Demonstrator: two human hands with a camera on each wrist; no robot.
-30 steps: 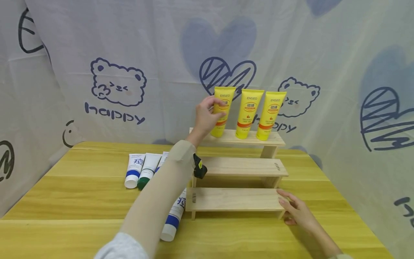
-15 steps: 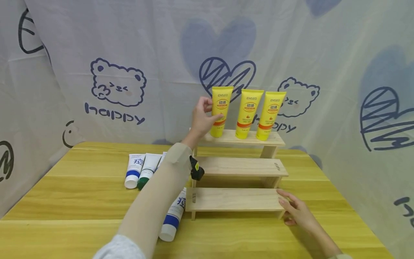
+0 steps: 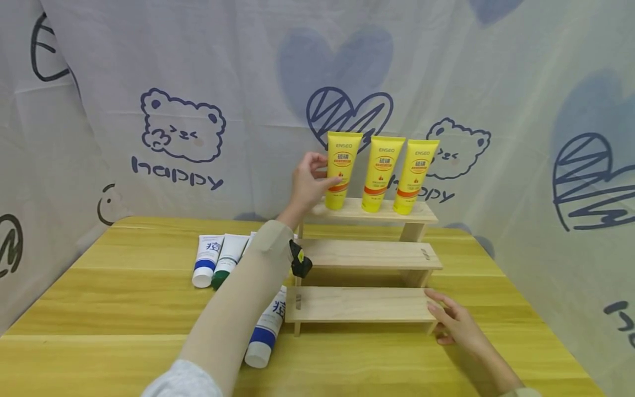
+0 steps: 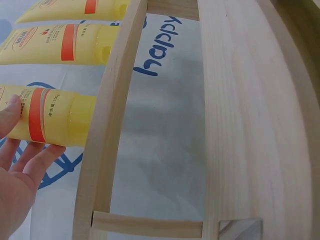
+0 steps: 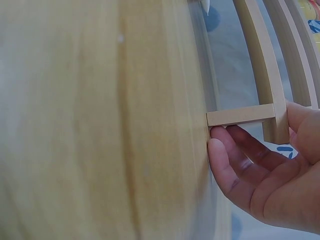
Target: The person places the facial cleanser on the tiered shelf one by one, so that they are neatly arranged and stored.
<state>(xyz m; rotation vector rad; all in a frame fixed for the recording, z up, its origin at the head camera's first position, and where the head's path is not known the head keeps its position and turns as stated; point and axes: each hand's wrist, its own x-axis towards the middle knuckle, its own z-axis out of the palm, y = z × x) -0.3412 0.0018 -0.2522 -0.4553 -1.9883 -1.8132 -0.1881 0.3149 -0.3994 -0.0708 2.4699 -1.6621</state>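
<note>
Three yellow squeeze tubes stand upright on their caps on the top step of a tiered wooden shelf (image 3: 367,255). My left hand (image 3: 311,182) grips the leftmost yellow tube (image 3: 343,160), thumb across its front and fingers around its left side and back. In the left wrist view the fingers (image 4: 37,160) show at that tube's edge, its cap at the step. The middle tube (image 3: 383,171) and the right tube (image 3: 416,175) stand apart from it. At the shelf's lower right corner, my right hand (image 3: 458,325) holds the bottom step's end, thumb above, fingers beside the leg (image 5: 240,116).
White tubes with blue or green bands lie left of the shelf: a blue-capped-band tube (image 3: 207,262), a green-capped tube (image 3: 230,259), and another (image 3: 268,331) near the front, partly behind my left forearm. A printed curtain (image 3: 258,138) hangs behind the wooden table (image 3: 124,286).
My left hand's fingers have moved from the leftmost yellow tube's front to its left side and back. That tube shifted slightly left, then back right. The right hand has stayed in place.
</note>
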